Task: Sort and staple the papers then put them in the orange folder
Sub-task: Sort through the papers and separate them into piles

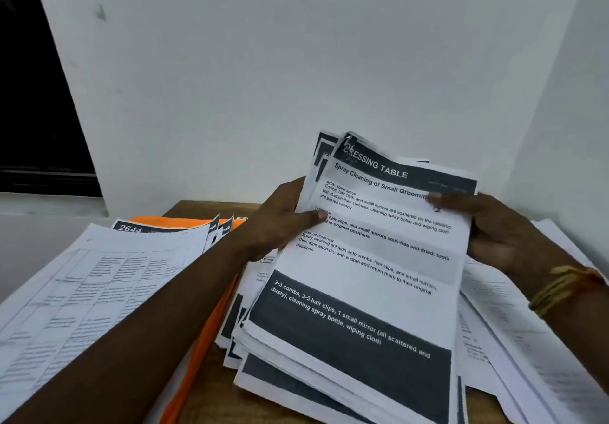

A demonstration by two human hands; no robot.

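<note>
Left hand (280, 222) grips the left edge of a stack of papers (369, 258), thumb curled over the top page headed "Dressing Table". Right hand (494, 229) pinches the right edge, thumb on top. The stack tilts up between both hands, its lower end over more sheets on the wooden tabletop (197, 208). The orange folder (155, 220) lies left of the left hand, under that forearm, partly covered by printed sheets (82, 291). More loose pages (527, 341) spread beneath the right hand
</note>
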